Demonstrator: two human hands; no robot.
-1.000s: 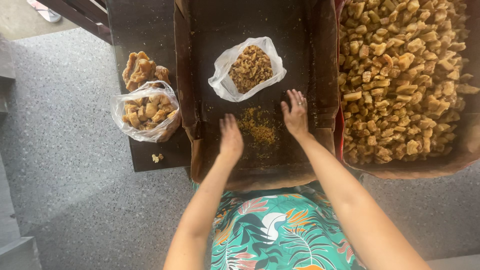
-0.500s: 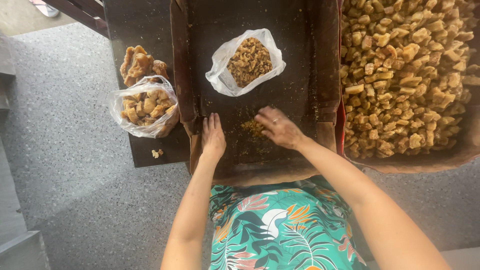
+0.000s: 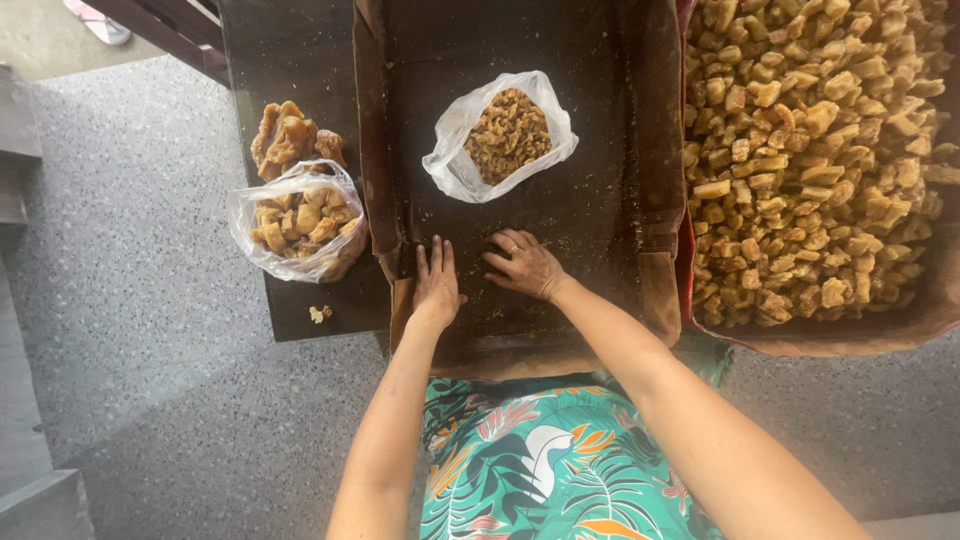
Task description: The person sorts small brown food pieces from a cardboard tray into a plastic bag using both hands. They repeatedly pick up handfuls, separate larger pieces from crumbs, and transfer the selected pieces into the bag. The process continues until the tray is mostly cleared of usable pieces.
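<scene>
Pressing both palms down on the dark, stained floor of a shallow brown cardboard tray [image 3: 640,150], we work at its near edge: our left hand [image 3: 437,285] lies flat with its fingers straight and close together, clamped on nothing, just inside the tray's left wall, while our right hand [image 3: 524,265], a ring on one finger, rests beside it with the fingers loosely curled and spread against the tray floor, also gripping nothing that we can make out. Only scattered golden crumbs [image 3: 590,215] lie around the two hands. Farther up the same tray, well apart from both hands, sits an open clear plastic bag of small golden-brown crumbled pieces [image 3: 507,133]. To the left, outside the tray on a dark tabletop [image 3: 300,60], stands a second clear plastic bag of larger amber chunks [image 3: 296,220], with a loose pile of brown lumps [image 3: 288,138] just behind it. To the right, a wide tray heaped with golden-brown chunks [image 3: 810,150] touches the cardboard tray's wall. Below our arms shows a green leaf-patterned garment [image 3: 540,470], above a grey speckled floor [image 3: 130,330].
</scene>
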